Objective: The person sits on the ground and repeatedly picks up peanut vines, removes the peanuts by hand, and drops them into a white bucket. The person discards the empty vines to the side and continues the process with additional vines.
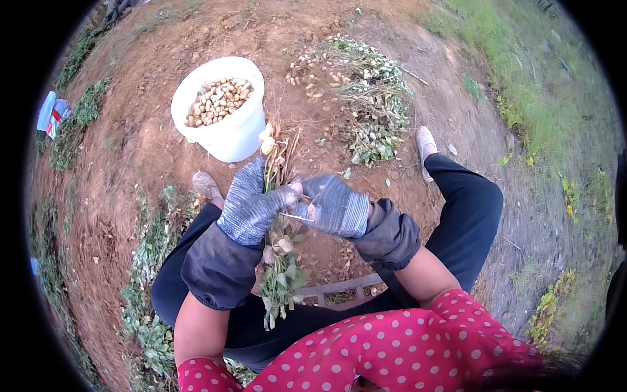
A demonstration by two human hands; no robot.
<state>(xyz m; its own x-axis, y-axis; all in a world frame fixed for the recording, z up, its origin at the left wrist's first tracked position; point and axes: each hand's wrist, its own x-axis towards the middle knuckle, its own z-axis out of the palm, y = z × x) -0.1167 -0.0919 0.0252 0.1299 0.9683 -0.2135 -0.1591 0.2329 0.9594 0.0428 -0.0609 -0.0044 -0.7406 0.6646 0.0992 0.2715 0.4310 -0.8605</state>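
My left hand (257, 201), in a grey knitted glove, grips the stems of a peanut plant (284, 277). Its leaves hang down toward my lap, and its roots with a few pale peanut pods (267, 139) point up, near the bucket. Close against it on the right is my right hand (330, 206), gloved alike, fingers curled at the stems; thin stem bits show by its fingers, but what it holds is partly hidden. Beyond my left hand stands a white plastic bucket (235, 139), partly filled with peanuts in their shells (219, 103).
A heap of pulled peanut plants (377, 98) lies on the reddish soil ahead, pods at its left side. More plants (152, 294) lie beside my left leg. A slatted frame (338, 289) shows beneath me. Grass (539, 73) borders the right; a blue-and-white bag (53, 113) lies far left.
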